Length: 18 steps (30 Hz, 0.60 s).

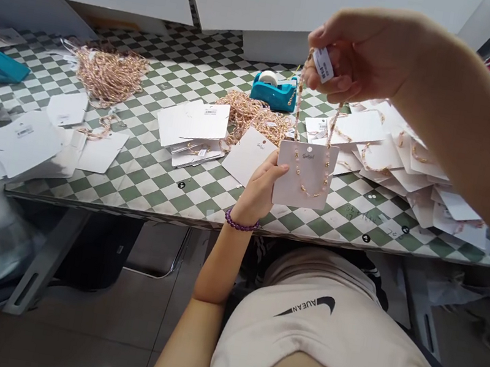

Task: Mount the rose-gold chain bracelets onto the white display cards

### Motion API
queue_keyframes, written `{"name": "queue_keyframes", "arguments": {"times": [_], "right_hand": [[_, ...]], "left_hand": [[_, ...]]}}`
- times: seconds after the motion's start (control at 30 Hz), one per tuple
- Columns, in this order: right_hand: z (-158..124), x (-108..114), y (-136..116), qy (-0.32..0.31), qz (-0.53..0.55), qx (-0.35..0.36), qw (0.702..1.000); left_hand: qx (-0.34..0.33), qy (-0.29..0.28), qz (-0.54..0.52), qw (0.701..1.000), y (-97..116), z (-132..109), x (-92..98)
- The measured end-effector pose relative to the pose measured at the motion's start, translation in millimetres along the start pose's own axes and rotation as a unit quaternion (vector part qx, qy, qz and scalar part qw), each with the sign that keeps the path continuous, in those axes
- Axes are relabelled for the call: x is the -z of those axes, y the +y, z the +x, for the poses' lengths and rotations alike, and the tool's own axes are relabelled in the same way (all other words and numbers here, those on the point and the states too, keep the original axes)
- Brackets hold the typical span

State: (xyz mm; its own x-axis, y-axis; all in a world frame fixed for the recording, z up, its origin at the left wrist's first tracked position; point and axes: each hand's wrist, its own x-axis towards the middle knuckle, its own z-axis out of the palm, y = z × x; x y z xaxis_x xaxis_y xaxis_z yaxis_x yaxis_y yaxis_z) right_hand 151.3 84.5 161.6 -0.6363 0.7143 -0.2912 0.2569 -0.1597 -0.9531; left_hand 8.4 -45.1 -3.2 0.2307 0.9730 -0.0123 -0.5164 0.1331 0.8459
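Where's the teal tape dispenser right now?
In the head view, the teal tape dispenser sits on the far side of the checkered table, just below and left of the raised right hand, beside the pile of gold chains.

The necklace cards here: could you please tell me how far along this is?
Done: several cards at right already carry chains. In hand: the left hand holds a card while the right hand lifts a tagged necklace over it. Left: loose chains heaped up.

A flat paper card is being held above the front of the checkered bench, with loose paper cards being spread to its right and a tape dispenser being kept behind it, beyond a heap of metal chain.
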Motion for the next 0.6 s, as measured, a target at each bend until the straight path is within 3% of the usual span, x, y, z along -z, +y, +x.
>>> {"name": "queue_keyframes", "arguments": {"times": [0.2,0.43,0.6], "right_hand": [[12,11,13,0.022,0.018,-0.013,1.000],[25,19,36,0.060,-0.086,-0.021,0.994],[7,17,75,0.160,-0.208,0.000,0.965]], "left_hand": [[-0.030,-0.016,0.011,0.999,-1,1,-1.1],[-0.055,-0.027,0.060,0.996,-3,0,-0.7],[-0.071,-0.027,0.067,0.995,-3,1,-0.8]]}}
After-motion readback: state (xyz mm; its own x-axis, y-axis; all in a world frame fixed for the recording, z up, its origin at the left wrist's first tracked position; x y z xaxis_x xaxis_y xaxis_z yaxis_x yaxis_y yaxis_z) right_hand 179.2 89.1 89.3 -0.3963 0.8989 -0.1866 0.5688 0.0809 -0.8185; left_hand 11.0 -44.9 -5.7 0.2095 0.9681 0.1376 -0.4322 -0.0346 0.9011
